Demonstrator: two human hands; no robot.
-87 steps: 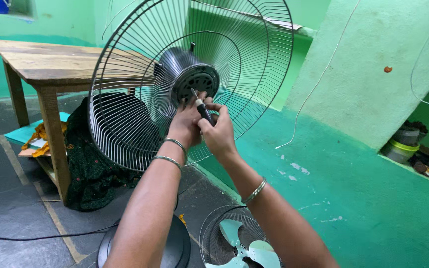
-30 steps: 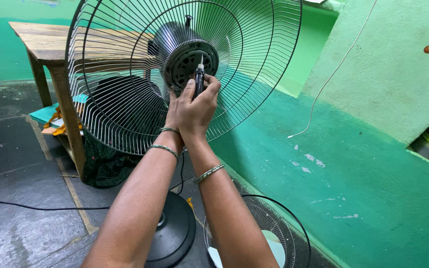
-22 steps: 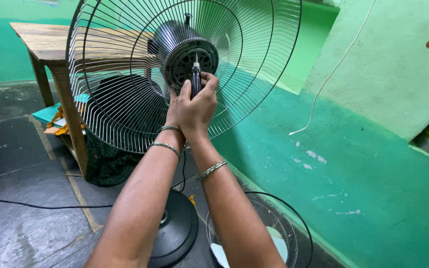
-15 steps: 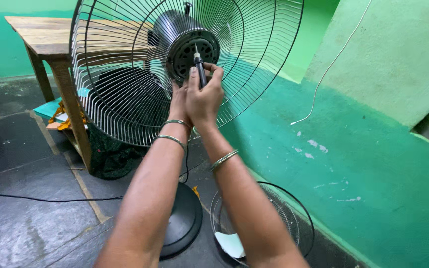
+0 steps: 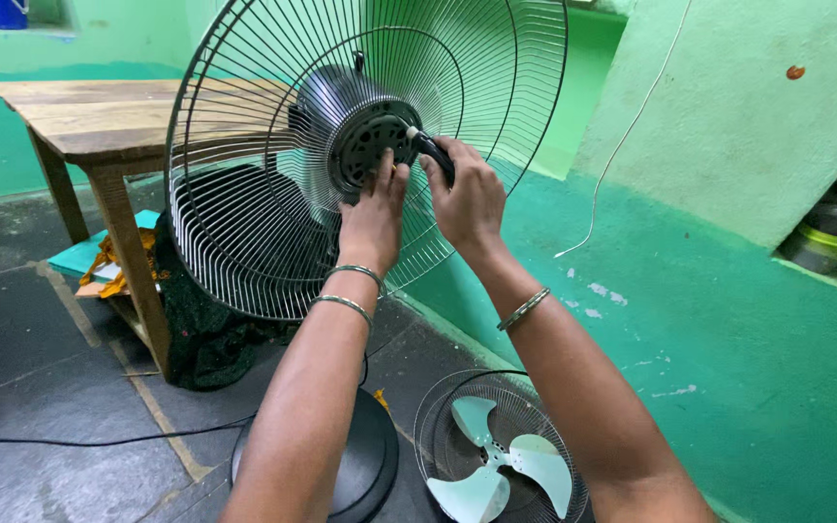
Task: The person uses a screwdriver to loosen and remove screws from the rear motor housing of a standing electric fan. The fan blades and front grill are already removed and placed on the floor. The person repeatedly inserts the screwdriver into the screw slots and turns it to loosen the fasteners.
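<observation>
My left hand [image 5: 372,218] rests flat on the motor [image 5: 360,136], its fingers spread and gripping nothing, which steadies the fan head. My right hand [image 5: 467,199] is closed around a dark-handled screwdriver [image 5: 430,150], its tip at the motor's face, probably on a screw there. The rear grille [image 5: 244,223] rings the motor; the loose blade [image 5: 496,465] lies in the front grille on the floor.

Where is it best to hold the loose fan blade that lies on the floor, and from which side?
Grip the pale green fan blade at its central hub, coming from straight above. It lies flat inside the front grille on the floor, and that wire rim blocks the thin blade edges from the sides.
</observation>
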